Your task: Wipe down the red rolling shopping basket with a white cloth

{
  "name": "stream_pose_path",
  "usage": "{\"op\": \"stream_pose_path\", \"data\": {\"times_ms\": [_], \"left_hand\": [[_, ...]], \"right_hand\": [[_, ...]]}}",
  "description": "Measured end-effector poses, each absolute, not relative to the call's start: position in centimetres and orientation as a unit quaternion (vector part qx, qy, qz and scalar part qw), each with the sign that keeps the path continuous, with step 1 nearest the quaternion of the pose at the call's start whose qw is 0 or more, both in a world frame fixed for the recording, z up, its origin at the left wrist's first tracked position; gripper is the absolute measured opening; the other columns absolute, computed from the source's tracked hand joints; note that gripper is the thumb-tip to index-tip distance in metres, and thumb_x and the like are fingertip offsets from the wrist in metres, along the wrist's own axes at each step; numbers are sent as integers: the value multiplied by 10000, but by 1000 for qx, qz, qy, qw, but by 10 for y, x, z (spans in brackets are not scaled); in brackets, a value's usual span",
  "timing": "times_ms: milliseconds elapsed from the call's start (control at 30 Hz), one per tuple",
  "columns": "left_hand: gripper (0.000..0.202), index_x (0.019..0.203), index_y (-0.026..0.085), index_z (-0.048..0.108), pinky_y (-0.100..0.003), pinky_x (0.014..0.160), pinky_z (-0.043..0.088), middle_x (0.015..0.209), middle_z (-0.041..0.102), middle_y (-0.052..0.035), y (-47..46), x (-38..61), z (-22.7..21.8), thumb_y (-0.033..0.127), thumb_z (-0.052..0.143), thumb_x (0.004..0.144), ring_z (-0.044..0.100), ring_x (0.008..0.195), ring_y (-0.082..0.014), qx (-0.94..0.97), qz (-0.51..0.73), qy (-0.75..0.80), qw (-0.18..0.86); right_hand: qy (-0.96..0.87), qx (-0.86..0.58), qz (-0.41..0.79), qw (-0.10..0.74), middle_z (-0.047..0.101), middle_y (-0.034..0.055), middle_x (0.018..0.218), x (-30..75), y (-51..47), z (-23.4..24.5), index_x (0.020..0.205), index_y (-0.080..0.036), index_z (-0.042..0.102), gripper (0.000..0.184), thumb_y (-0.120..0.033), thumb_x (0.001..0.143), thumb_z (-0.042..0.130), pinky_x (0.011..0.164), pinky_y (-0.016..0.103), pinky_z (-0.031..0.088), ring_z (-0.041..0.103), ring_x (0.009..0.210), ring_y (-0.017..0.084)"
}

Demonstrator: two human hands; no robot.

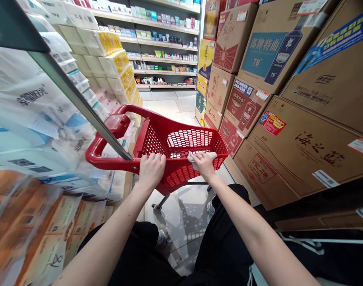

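Observation:
A red plastic shopping cart (181,174) stands sideways in front of my knees, its handle end to the left. My left hand (152,169) grips the cart's near rim, fingers curled over the edge. Farther right along the same rim, my right hand (203,163) presses a crumpled white cloth or tissue (211,155) against the red plastic. The basket's far wall shows rows of openings, and I see no goods inside. A grey metal bar (80,103) slants down from the upper left to the cart's handle end.
Stacked cartons (324,143) line the right side. On the left are wrapped tissue packs (110,59) and orange packages (23,222). Shelves (166,43) with small boxed goods stand at the back, past the tiled floor (181,99). Cart wheels (159,204) rest near my feet.

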State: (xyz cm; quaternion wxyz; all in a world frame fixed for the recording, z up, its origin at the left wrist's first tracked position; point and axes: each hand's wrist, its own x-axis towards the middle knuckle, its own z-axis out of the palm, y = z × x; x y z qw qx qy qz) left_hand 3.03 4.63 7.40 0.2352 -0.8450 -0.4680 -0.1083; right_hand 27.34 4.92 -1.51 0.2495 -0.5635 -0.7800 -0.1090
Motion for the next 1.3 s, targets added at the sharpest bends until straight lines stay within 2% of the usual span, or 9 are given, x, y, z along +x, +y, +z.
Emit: {"op": "stream_pose_path", "data": {"times_ms": [233, 333, 567, 700, 833, 967, 1067, 1167, 1300], "left_hand": [[309, 1134, 144, 548, -417, 892, 347, 957, 603, -141, 39, -6, 88, 231, 360, 904, 541, 932, -260, -859, -165, -433, 218], [300, 1087, 141, 567, -418, 931, 338, 879, 601, -122, 38, -16, 90, 255, 348, 917, 540, 911, -254, -866, -163, -421, 216], [278, 904, 157, 603, -409, 853, 357, 787, 582, -108, 42, -4, 84, 225, 334, 914, 527, 840, -251, -850, -151, -445, 236], [289, 977, 138, 604, -409, 854, 358, 809, 592, -118, 40, -4, 83, 222, 335, 910, 529, 849, -255, -852, -158, -443, 229], [338, 1132, 111, 555, -412, 890, 357, 876, 623, -129, 37, -10, 85, 239, 333, 912, 544, 875, -253, -856, -170, -441, 209], [418, 1280, 103, 455, -405, 945, 355, 970, 648, -129, 39, -18, 85, 165, 320, 889, 565, 942, -238, -872, -181, -425, 158], [459, 1302, 121, 439, -409, 997, 342, 1123, 626, -136, 42, -24, 85, 108, 313, 860, 564, 1044, -228, -882, -190, -412, 125], [471, 1300, 135, 452, -423, 1058, 310, 1258, 563, -134, 43, -30, 87, 83, 301, 857, 516, 1164, -222, -893, -190, -387, 126], [452, 1288, 166, 481, -503, 1115, 238, 1267, 555, -124, 41, -38, 90, 92, 332, 868, 456, 1241, -242, -891, -192, -373, 177]], "right_hand": [[-811, -521, -79, 253, 621, 73, 1079, 256, 55, -7, 1302, -252, 508, 388, -200, 919, 474, 897, 349, 406, 508, 988, 204], [-806, -529, -79, 252, 626, 73, 1069, 267, 53, -7, 1285, -243, 527, 358, -246, 932, 465, 900, 346, 402, 509, 980, 203], [-806, -526, -84, 256, 615, 54, 1127, 223, 52, 2, 1356, -252, 444, 412, -238, 944, 435, 940, 346, 389, 486, 1028, 192], [-821, -498, -80, 267, 629, 59, 1098, 165, 59, 17, 1331, -252, 465, 390, -277, 942, 438, 871, 347, 416, 511, 989, 204], [-824, -497, -71, 263, 646, 65, 1022, 143, 61, 26, 1273, -227, 512, 346, -261, 933, 453, 846, 357, 413, 536, 943, 210], [-847, -455, -47, 271, 619, 76, 1096, 165, 60, 25, 1324, -198, 458, 411, -347, 940, 447, 890, 349, 405, 517, 1009, 203], [-852, -445, -45, 274, 591, 88, 1163, 187, 59, 21, 1363, -200, 416, 436, -342, 951, 422, 938, 352, 383, 491, 1075, 198], [-834, -478, -63, 268, 594, 69, 1161, 202, 58, 16, 1351, -270, 440, 400, -331, 957, 411, 952, 357, 369, 487, 1081, 199], [-812, -514, -89, 264, 616, 66, 1098, 204, 57, 7, 1364, -302, 419, 433, -371, 938, 447, 932, 375, 385, 503, 1022, 212]]}}
